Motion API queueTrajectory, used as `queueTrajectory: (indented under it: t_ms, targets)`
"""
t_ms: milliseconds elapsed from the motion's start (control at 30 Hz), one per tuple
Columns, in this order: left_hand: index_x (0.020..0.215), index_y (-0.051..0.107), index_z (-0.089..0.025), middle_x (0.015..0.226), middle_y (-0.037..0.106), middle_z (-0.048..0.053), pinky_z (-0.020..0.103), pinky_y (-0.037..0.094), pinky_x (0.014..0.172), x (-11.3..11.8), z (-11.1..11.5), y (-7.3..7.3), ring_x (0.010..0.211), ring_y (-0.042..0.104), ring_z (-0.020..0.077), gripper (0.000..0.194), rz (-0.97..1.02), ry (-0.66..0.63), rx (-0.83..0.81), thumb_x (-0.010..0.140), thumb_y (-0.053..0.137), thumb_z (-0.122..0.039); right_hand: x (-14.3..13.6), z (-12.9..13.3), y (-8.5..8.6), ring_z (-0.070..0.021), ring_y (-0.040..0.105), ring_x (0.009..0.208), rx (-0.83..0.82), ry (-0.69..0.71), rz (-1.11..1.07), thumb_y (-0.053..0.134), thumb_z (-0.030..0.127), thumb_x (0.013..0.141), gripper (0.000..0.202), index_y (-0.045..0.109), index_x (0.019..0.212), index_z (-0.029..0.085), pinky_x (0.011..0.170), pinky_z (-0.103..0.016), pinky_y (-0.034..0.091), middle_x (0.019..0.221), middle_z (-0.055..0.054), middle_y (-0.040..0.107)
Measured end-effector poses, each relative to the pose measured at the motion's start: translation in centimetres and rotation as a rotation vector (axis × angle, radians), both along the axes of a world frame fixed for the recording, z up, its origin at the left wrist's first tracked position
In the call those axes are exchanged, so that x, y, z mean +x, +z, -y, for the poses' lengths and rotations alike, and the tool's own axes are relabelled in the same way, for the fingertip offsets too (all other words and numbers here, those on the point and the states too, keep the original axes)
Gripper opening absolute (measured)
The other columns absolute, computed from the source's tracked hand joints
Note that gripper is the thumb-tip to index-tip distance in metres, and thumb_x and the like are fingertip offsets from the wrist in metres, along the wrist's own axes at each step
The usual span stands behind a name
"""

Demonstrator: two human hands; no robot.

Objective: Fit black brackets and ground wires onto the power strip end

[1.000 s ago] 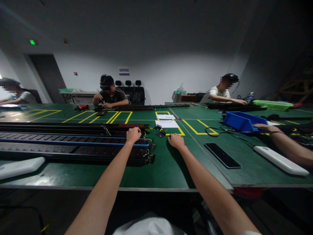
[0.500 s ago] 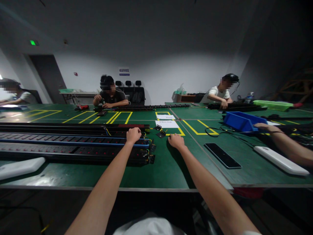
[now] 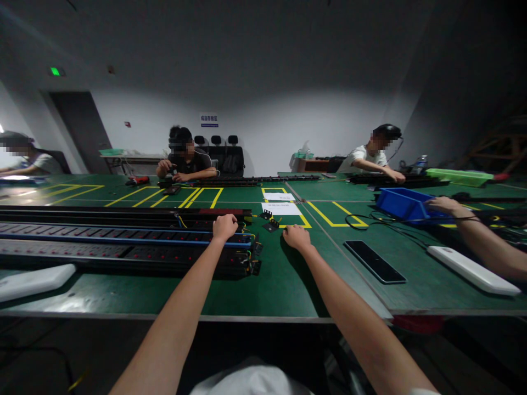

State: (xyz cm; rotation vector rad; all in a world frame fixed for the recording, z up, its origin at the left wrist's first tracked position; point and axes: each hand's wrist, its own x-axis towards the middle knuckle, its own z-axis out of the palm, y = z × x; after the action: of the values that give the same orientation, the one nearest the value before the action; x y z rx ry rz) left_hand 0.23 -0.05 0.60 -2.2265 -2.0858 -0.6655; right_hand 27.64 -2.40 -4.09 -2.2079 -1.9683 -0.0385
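Several long black power strips (image 3: 156, 253) with rows of sockets and red dots lie side by side on the green table, wires and small black end plates at their right ends. My left hand (image 3: 225, 226) lies over the strips near those ends, its fingers curled down onto one. To the right, my right hand (image 3: 297, 237) rests on the table with bent fingers; whatever lies under them is hidden. Two small black end plates (image 3: 270, 225) with yellow-green wires sit between my hands, slightly beyond them.
White papers (image 3: 281, 208) lie ahead. On the right are a black phone (image 3: 374, 261), a white power bank (image 3: 473, 270), cables and a blue bin (image 3: 405, 206) with another person's hand (image 3: 447, 206) at it. Another white device (image 3: 37, 282) lies front left. People sit across the table.
My hands and the power strips have not visibly moved. The neighbour's hand at the blue bin has shifted slightly, and the person at the far right has moved a hand rightward.
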Motion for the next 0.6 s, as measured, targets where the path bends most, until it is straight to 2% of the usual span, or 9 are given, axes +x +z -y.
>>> queueTrajectory:
  t_ms: [600]
  targets:
    - [0.102,0.076,-0.027,0.107,0.076,0.008,0.040,0.049,0.097,-0.05,0.01,0.07,0.110,0.064,0.0281,0.024,0.007,-0.001,0.000,0.085,0.059,-0.029,0.08,-0.08,0.02,-0.0331,0.057,0.120,-0.009,0.003,-0.005,0.035,0.036,0.099,0.045,0.066,0.125,0.015,0.097,-0.045,0.044,0.127,-0.021,0.061]
